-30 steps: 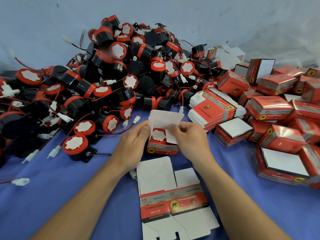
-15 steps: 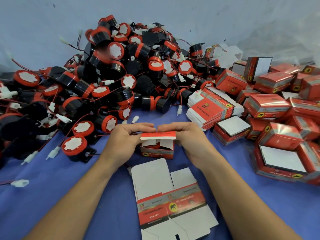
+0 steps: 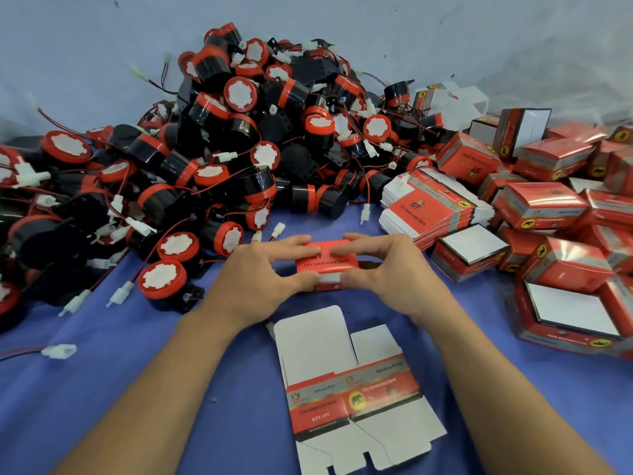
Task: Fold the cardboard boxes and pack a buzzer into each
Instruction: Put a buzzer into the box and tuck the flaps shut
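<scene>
We see the left hand (image 3: 260, 282) and the right hand (image 3: 387, 279) pinching one small red box (image 3: 327, 265) between them. The fingers lie across its lid and the thumbs press its near edge. The lid is down, and on it we read "12v reversing horn", though the print is blurred. The box sits on the blue cloth (image 3: 137, 389), just in front of the buzzers (image 3: 239, 149).

Just nearer us, between the forearms, lies a flat box (image 3: 342, 389), unfolded, with its white flaps spread. On its red and grey band we read "ST", "Genuine Part", "12v reversing horn" and "QTY: 1PC", beside a yellow elephant emblem.

Right of the hands a stack (image 3: 435, 214) of flat boxes shows the same "ST" mark. Beyond it folded boxes (image 3: 544, 204) lie jumbled, some with a white side up. The buzzers, black with red rims and white faces, are heaped at left and centre, trailing red wires with white plugs.
</scene>
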